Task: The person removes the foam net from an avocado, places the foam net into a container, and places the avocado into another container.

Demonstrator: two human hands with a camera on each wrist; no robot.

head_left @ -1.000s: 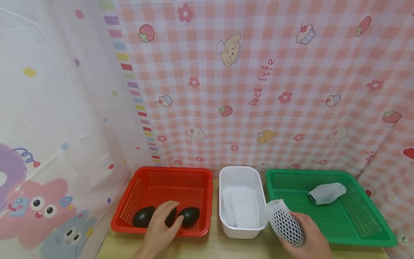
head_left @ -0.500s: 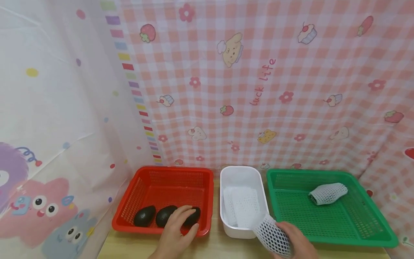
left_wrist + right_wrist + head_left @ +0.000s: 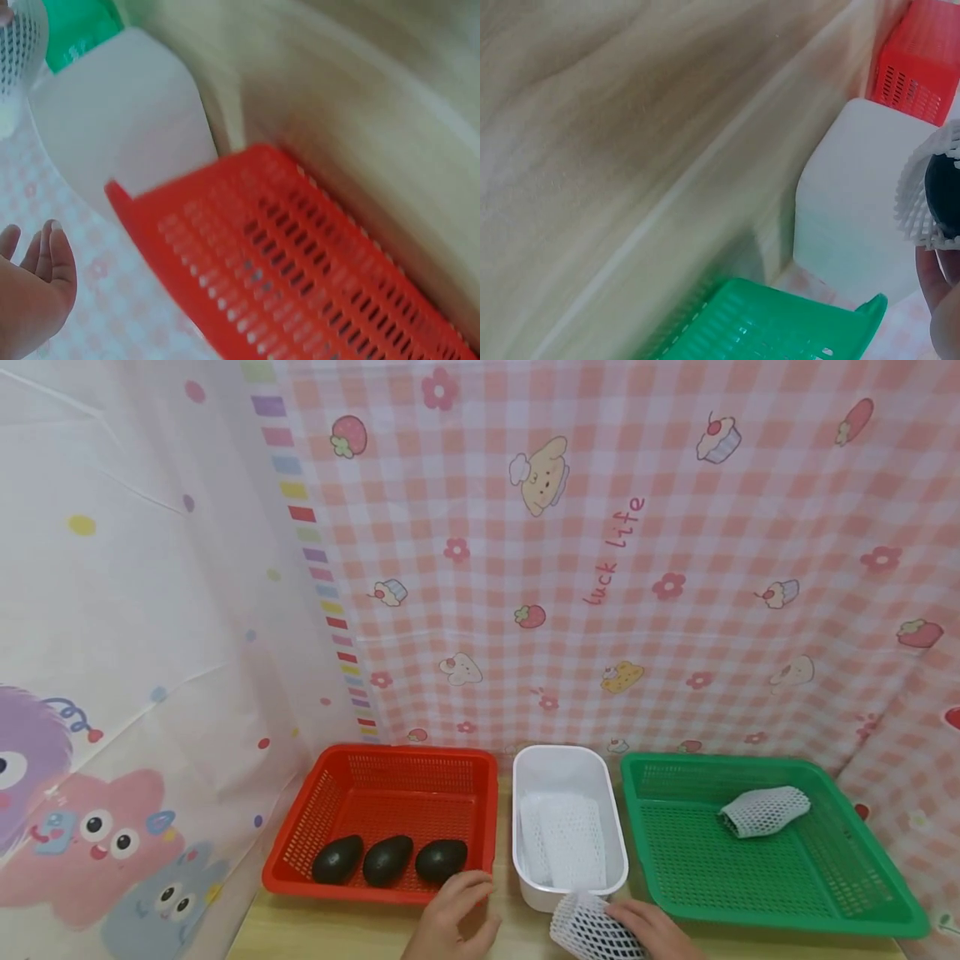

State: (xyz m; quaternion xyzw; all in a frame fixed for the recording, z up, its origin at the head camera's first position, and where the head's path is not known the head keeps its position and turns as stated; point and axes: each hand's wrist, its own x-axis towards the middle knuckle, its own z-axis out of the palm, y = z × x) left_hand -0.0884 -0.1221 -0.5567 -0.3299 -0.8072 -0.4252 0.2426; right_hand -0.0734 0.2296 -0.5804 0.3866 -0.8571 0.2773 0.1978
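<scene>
My right hand (image 3: 654, 932) grips a white foam net sleeve (image 3: 592, 930) at the front of the table. A dark avocado (image 3: 943, 196) sits inside it, showing at the sleeve's open end in the right wrist view. My left hand (image 3: 453, 920) is by the front right corner of the red basket (image 3: 408, 760), fingers loosely bent and holding nothing. Inside that basket, a left avocado (image 3: 337, 860), a middle avocado (image 3: 387, 862) and a right avocado (image 3: 441, 862) lie in a row, bare.
Between the baskets stands a white bin (image 3: 570, 758) with flat foam net sleeves (image 3: 573, 839) in it. The green basket (image 3: 720, 885) on the right holds a netted avocado (image 3: 765, 812). A checked pink curtain (image 3: 555, 560) hangs behind.
My left hand has moved right, away from over the avocados to the basket's front right corner. My right hand has carried the netted avocado left and toward me, in front of the white bin.
</scene>
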